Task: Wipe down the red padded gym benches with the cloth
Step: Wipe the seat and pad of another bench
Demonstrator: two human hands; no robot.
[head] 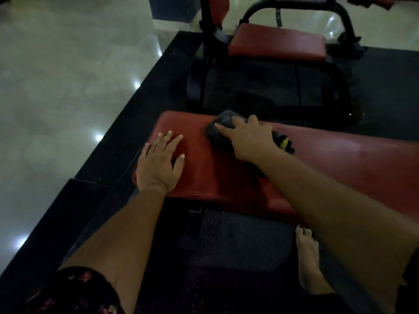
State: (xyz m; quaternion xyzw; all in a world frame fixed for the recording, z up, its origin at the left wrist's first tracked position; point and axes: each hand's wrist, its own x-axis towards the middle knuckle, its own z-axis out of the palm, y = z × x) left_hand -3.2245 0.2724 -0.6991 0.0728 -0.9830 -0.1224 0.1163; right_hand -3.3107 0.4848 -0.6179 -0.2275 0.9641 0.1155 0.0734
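Head view: right hand (247, 139) pressed the dark cloth (223, 123), fingers flat, on the red bench (226, 177); left hand (158, 162) lay spread beside; second bench (276, 41) beyond, probably unwiped.

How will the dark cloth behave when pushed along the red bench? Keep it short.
Probably floppy: the cloth lies bunched under the right hand. Likely light, since spread fingers alone press it. It should slide easily on the smooth red bench.

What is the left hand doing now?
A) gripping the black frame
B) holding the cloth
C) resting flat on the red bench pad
C: the left hand lies flat, fingers straight, on the near red bench pad; the cloth is under the right hand.
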